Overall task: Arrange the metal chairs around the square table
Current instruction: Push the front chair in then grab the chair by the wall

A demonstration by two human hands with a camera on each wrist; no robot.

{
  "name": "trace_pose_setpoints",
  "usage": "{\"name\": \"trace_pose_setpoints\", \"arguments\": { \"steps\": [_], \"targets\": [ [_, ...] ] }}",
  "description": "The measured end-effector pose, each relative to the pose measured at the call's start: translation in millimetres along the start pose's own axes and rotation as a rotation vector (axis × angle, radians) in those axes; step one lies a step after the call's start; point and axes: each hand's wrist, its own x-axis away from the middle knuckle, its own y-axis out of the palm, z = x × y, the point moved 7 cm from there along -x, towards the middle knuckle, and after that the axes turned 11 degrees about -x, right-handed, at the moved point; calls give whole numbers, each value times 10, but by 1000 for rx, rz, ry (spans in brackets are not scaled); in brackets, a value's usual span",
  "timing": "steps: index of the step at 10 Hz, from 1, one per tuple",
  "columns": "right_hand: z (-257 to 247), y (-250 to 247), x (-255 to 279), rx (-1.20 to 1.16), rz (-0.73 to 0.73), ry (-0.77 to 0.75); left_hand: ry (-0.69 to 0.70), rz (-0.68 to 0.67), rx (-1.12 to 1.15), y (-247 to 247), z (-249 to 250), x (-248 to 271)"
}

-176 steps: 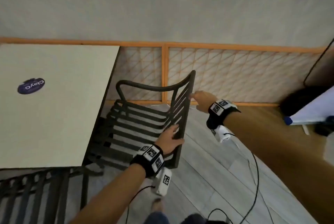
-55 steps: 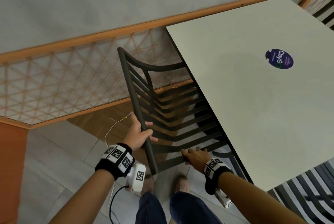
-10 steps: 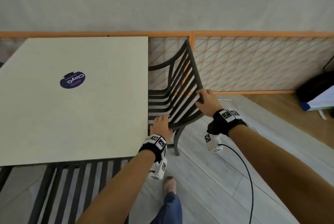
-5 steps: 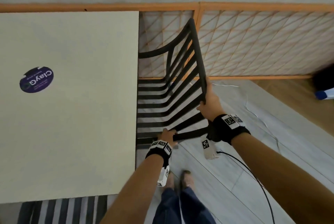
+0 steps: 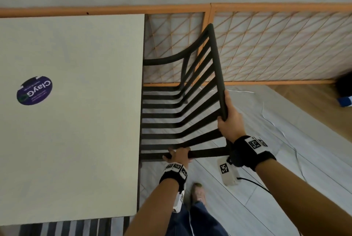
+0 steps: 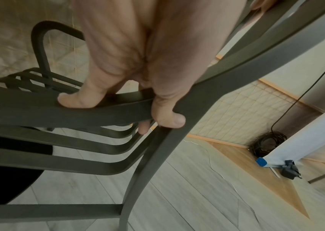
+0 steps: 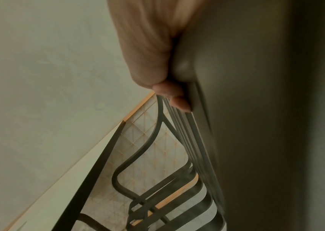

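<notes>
A dark slatted metal chair [image 5: 177, 113] stands at the right side of the square cream table [image 5: 76, 140], its seat partly under the table edge. My left hand [image 5: 179, 155] grips the nearest side bar of the chair [image 6: 78, 112], fingers curled over it. My right hand [image 5: 228, 119] holds the top rail of the chair's back [image 7: 236, 109], fingers wrapped round it. A second slatted chair [image 5: 76, 228] shows under the table's near edge.
A wooden lattice fence [image 5: 276, 45] runs along the wall just behind the chair. White cables [image 5: 276, 125] lie on the grey floor to the right. A blue-and-white object [image 5: 345, 101] and a black cable coil [image 6: 266, 143] sit at far right. My feet [image 5: 198, 193] are below the chair.
The view has closed in on the chair. My right hand slid a little along the back rail, and my left hand still holds the near side bar. The chair seat sits closer under the table.
</notes>
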Motion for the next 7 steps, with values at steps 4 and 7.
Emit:
{"name": "trace_pose_setpoints", "arguments": {
  "steps": [4,7],
  "targets": [
    [-27,67,-58,43,-7,27,56,63,-11,-106,-151,9],
    [-229,-24,182,92,-8,-26,118,128,75,-232,-315,407]
  ]
}}
